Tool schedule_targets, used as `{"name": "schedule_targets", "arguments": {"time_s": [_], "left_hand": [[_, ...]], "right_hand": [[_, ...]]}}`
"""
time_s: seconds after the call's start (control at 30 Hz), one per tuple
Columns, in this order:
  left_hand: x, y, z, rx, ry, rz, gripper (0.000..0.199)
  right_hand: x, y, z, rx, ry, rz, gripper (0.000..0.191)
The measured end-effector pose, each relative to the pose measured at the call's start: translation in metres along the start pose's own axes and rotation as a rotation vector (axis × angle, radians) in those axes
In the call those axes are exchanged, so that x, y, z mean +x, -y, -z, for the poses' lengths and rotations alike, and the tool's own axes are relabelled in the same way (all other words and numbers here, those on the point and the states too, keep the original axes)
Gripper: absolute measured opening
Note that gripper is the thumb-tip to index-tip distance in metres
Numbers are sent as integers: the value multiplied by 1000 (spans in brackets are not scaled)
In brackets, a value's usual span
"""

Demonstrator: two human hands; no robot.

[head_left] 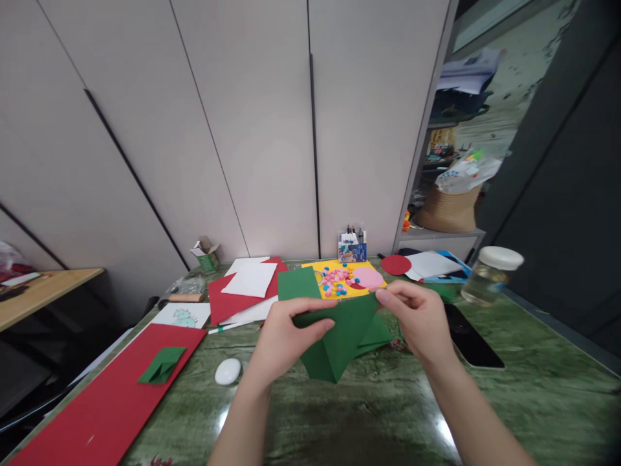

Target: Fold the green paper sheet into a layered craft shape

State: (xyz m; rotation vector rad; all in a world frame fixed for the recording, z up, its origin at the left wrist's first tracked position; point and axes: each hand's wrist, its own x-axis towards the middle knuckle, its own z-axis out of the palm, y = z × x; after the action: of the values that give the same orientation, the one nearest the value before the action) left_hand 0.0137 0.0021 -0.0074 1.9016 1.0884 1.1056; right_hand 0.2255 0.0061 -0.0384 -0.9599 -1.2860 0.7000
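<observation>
A folded sheet of green paper (pixel 339 340) is held up above the table between both my hands. My left hand (pixel 286 333) is closed on its left side, thumb in front and fingers behind. At the upper right corner, my right hand (pixel 420 317) pinches the same sheet between thumb and fingers. Creases run down the sheet, and its lower end comes to a blunt point. Behind it lies another green paper piece (pixel 376 335), partly hidden. A flat green sheet (pixel 297 283) rests farther back, next to a yellow sheet (pixel 310 265) with pink and blue pieces (pixel 337 279).
Red paper (pixel 111 401) with a folded green piece (pixel 162 366) lies at left. A white oval object (pixel 228 371) sits near my left forearm. At right are a black phone (pixel 473 336) and a lidded jar (pixel 492 275). A pen box (pixel 352 246) stands by the cabinet.
</observation>
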Motion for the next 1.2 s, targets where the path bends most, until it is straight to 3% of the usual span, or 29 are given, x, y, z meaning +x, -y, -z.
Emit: {"name": "schedule_targets", "arguments": {"time_s": [0.27, 1.2], "left_hand": [[0, -1, 0, 8, 7, 3, 24], [-2, 2, 6, -56, 13, 2, 23]], "right_hand": [[-1, 2, -2, 18, -28, 53, 20], [-1, -1, -9, 3, -54, 40, 20]]}}
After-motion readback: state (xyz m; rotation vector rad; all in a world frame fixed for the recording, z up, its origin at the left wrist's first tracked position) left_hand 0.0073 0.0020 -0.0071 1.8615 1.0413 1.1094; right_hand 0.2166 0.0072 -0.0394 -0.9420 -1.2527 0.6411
